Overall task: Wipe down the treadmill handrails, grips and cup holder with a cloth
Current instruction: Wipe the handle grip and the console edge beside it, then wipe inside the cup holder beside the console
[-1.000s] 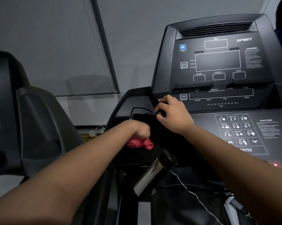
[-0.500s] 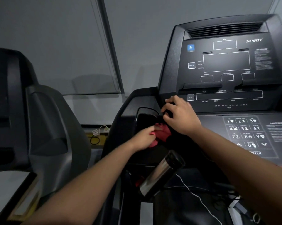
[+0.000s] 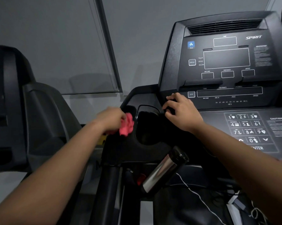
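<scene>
The cloth (image 3: pixel 127 125) is pink, small and crumpled, at the left rim of the cup holder (image 3: pixel 147 127), touching the black plastic there. It looks soft, light and limp, so it will take any shape. It is best held bunched in the fingers, with a fold pushed out to reach into the deep holder. The left hand (image 3: pixel 110 118) holds it so, fingers curled round the bunch; the hand is blurred, so details are not clear. The right hand (image 3: pixel 181 113) lies on the lower left corner of the console (image 3: pixel 226 62) with bent fingers; whether it grips the edge, I cannot tell. The plastic looks hard and smooth, so firm pressing seems safe. The chrome grip (image 3: pixel 163 172) stands below, well apart from the cloth.
</scene>
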